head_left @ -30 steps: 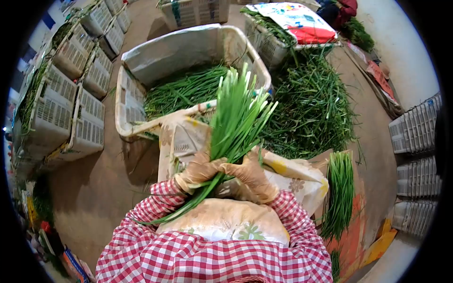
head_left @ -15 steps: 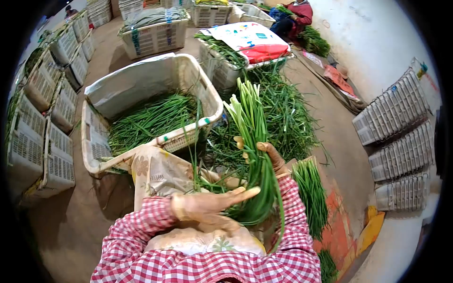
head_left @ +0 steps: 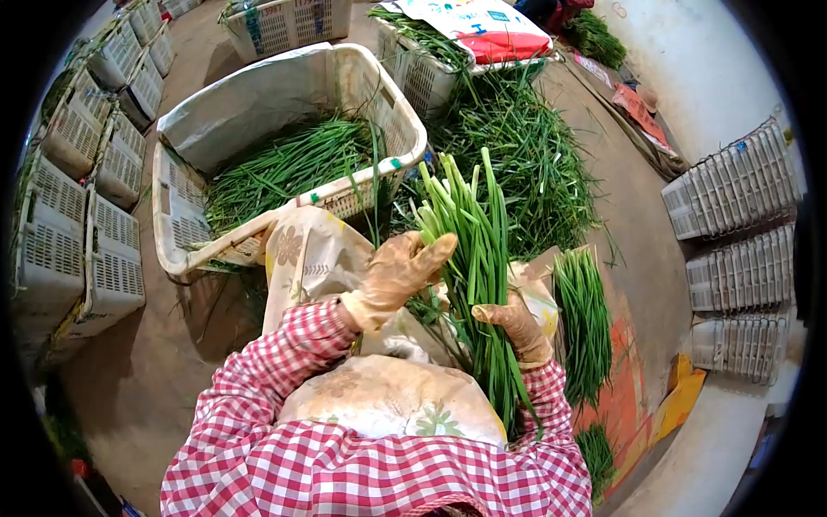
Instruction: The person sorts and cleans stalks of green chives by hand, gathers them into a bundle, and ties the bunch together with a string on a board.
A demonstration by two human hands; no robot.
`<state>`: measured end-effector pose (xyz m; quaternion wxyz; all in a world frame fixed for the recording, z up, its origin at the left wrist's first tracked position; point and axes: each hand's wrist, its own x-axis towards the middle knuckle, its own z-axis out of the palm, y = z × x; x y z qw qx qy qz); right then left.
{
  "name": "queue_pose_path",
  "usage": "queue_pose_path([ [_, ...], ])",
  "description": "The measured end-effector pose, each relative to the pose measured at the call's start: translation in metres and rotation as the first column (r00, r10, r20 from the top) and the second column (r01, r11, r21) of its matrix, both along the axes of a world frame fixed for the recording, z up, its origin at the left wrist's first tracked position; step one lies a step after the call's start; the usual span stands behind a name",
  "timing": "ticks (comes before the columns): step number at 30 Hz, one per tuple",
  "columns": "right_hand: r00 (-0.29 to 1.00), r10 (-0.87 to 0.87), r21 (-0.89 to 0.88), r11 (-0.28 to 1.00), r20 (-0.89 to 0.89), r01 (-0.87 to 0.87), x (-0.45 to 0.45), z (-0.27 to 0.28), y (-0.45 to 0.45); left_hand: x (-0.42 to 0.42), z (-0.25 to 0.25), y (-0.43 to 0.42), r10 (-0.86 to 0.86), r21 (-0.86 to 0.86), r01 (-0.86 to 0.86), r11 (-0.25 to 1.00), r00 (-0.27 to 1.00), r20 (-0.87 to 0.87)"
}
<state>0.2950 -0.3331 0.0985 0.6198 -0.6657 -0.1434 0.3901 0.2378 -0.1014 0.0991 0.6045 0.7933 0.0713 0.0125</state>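
Observation:
A bunch of garlic chives [head_left: 469, 258] stands over my lap, its pale stem ends up and its green leaves hanging down. My right hand [head_left: 514, 327], in a stained glove, is closed around its lower part, the thumb across the front. Against the upper left side is my gloved left hand [head_left: 392, 271], its thumb in front of the stems and its fingers partly hidden; it appears closed on them. A patterned apron [head_left: 379, 392] covers my lap. To the right lies a neat pile of chives [head_left: 581, 323].
A white plastic crate [head_left: 284, 246] with loose chives sits ahead to the left. Beyond my hands is a large heap of chives [head_left: 525, 164]. Crates [head_left: 116, 233] line the left, and stacked crates [head_left: 732, 189] stand by the right wall. Another person [head_left: 564, 13] is partly visible at the back.
My left hand has gone from low, with fingers stretched out, up to the stems. My right hand has shifted lower on the bunch, whose leaves now hang straighter. The view has tilted down.

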Motion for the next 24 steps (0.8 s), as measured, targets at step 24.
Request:
queue_pose_path([
  [24, 0.724, 0.063, 0.598, 0.614, -0.687, 0.515, -0.026, -0.100, -0.035, -0.040, 0.097, 0.187, 0.309, -0.249, -0.201, 0.947, 0.776, 0.550],
])
